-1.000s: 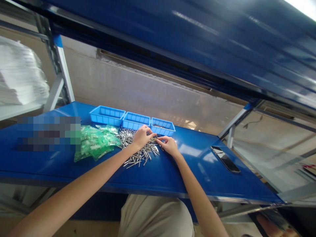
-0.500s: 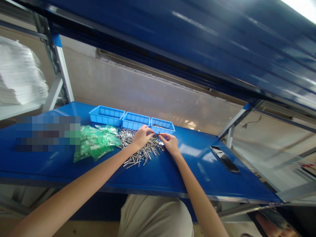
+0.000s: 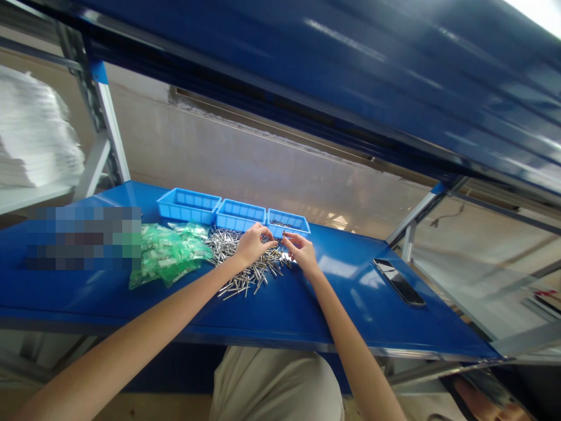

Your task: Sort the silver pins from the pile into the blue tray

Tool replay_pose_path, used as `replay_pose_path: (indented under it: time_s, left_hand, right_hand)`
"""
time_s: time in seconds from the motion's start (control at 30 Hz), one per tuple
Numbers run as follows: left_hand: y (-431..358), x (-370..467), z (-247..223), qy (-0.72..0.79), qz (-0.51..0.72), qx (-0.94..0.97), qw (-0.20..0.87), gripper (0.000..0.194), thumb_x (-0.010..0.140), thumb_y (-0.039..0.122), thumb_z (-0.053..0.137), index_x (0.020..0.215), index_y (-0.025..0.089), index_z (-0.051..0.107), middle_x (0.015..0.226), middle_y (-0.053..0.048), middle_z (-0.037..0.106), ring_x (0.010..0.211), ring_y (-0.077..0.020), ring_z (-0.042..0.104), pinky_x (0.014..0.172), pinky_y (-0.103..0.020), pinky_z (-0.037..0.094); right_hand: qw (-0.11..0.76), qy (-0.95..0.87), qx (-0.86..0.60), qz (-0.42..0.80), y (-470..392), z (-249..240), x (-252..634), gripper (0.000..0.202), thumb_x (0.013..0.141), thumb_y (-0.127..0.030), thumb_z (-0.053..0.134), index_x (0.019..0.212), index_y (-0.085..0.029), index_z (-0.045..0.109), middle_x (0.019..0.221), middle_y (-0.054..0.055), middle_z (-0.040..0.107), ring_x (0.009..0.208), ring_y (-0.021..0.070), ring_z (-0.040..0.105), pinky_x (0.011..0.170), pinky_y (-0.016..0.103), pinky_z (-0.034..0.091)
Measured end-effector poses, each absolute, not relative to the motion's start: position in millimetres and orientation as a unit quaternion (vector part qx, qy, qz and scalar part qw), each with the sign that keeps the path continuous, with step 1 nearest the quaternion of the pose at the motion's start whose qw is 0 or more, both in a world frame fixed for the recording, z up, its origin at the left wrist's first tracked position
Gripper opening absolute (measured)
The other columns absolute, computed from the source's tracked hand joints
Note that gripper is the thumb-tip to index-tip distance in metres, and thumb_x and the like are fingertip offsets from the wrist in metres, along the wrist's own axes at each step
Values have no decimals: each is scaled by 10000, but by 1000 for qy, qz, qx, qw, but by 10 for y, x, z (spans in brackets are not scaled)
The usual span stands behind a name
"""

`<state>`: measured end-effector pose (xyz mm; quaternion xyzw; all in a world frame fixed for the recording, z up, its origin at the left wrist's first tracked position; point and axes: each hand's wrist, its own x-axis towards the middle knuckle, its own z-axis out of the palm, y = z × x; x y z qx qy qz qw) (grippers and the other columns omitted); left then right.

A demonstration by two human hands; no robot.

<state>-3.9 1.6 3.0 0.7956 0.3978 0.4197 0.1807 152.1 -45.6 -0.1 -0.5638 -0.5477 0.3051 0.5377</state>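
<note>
"On the blue metal tabletop (image 3: 350, 321), where's the stuff?"

"Heap of thin silver metal pins (image 3: 239, 282), loose, right under my hands, just in front of the blue plastic bins."

"Hands?"

"Slightly apart. Left hand (image 3: 253, 244) curled over the heap, thumb near fingers; can't tell if it grips one. Right hand (image 3: 302, 251) at the heap's right edge, maybe a tiny dark bit at its fingertips. Too small to confirm."

"Around them?"

"Left bin (image 3: 186, 214) and middle bin (image 3: 239, 223), then right bin (image 3: 293, 214) with small dark pieces (image 3: 280, 224) inside. Green plastic bags (image 3: 169, 254) against the heap's left side. Black phone (image 3: 398, 282) well off to my right."

"Risks?"

"Loose fingertip pinch: a piece could slip and vanish among lookalikes. My left wrist is low over the pins, so a careless sweep could scatter them. Shifting bags could drag pins along. Knocking the right bin might spill its pieces into the heap."
</note>
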Motion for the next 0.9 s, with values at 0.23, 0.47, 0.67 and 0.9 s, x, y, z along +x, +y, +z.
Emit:
replay_pose_path:
  time_s: [0.23,0.47,0.67,0.9]
  left_hand:
    - [-12,5,39,345,411,809,241,252,651,411,654,758,183,653,751,-8,573,574,-99,475,581,-244,389]
    - [-18,12,45,315,413,809,276,286,704,446,591,704,171,665,788,-36,572,595,-106,481,593,-258,406]
    - [-17,-20,45,315,405,819,257,353,698,508,567,662,171,664,784,-42,570,618,-119,493,593,-270,410]
    - [-19,-21,79,338,441,785,274,304,665,479,614,664,182,679,790,-41,582,602,-113,493,596,-273,415]
  right_hand:
    - [559,-535,-534,340,-477,46,1484,425,609,-474,648,899,-164,649,825,47,637,533,85,504,401,191,349]
    - [539,-558,-521,355,-516,67,1446,404,607,-471,659,855,-152,638,745,37,614,518,83,480,401,190,332]
    - [531,-587,-510,337,-549,101,1412,361,609,-470,654,794,-160,639,674,17,593,493,76,460,408,190,332]
    - [564,-558,-522,311,-524,95,1422,399,669,-518,583,833,-162,658,694,29,603,470,80,452,391,198,315]
